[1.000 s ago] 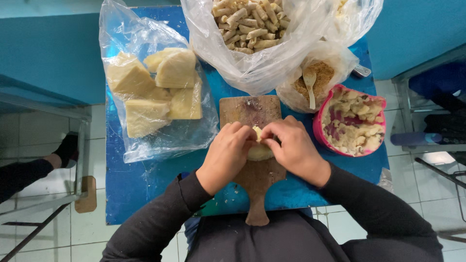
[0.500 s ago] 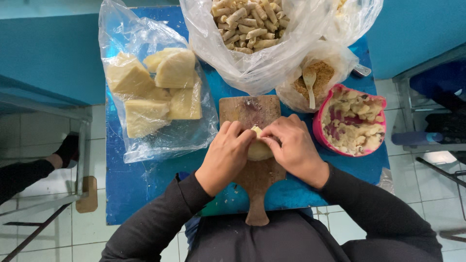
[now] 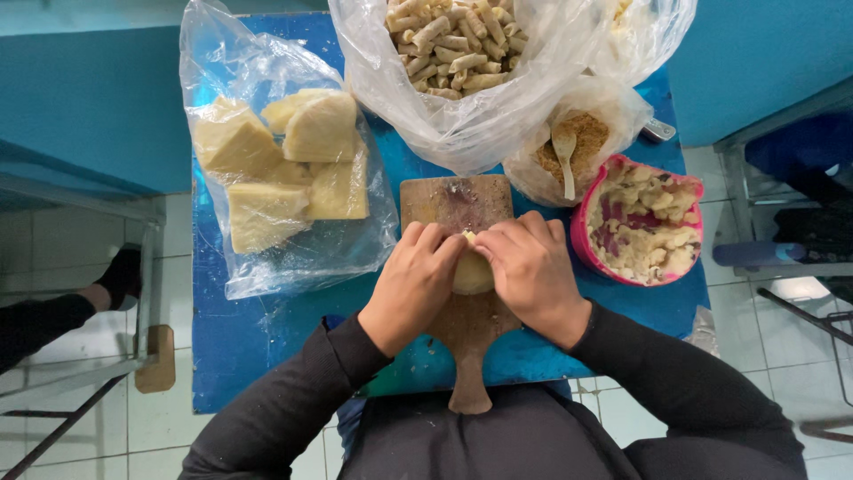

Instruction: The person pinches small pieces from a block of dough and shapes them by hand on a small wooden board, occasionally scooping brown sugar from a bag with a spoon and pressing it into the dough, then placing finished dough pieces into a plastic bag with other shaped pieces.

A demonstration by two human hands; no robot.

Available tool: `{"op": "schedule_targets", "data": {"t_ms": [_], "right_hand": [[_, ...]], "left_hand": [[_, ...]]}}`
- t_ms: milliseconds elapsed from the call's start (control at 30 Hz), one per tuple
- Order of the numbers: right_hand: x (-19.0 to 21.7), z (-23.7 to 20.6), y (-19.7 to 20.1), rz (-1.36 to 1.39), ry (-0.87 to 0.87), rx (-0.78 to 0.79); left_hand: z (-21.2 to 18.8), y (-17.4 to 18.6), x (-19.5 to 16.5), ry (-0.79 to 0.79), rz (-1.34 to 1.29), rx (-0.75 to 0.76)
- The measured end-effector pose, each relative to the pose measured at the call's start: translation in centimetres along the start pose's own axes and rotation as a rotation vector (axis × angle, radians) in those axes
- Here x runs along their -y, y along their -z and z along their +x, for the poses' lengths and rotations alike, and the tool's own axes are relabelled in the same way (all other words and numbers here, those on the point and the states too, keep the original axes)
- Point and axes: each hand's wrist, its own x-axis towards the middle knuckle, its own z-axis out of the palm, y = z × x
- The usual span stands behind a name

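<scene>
My left hand [image 3: 410, 283] and my right hand [image 3: 531, 269] press together on a pale piece of dough [image 3: 473, 271] that lies on a wooden board [image 3: 453, 203] with a handle pointing toward me. Fingertips of both hands meet over the dough's far edge and hide most of it. The board rests on a blue table [image 3: 240, 338].
A clear bag of pale yellow dough blocks [image 3: 283, 164] lies left of the board. A large bag of rolled pieces [image 3: 449, 49] sits behind it. To the right are a bag of brown crumbs with a wooden spoon [image 3: 566, 153] and a pink bowl of chopped filling [image 3: 640, 222]. Someone's foot [image 3: 115, 277] shows at far left.
</scene>
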Motion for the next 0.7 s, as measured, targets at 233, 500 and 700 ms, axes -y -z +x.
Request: {"op": "schedule_targets", "data": {"t_ms": [233, 500, 700], "right_hand": [[0.6, -0.7, -0.1, -0.195, 0.13, -0.04], [-0.1, -0.3, -1.2, -0.147, 0.035, -0.02], [-1.3, 1.4, 1.2, 0.305, -0.319, 0.165]], "left_hand": [[0.0, 0.5, -0.2, -0.01, 0.027, -0.036], [-0.6, 0.7, -0.4, 0.075, -0.068, -0.089], [-1.3, 0.4, -0.1, 0.136, -0.063, -0.115]]}}
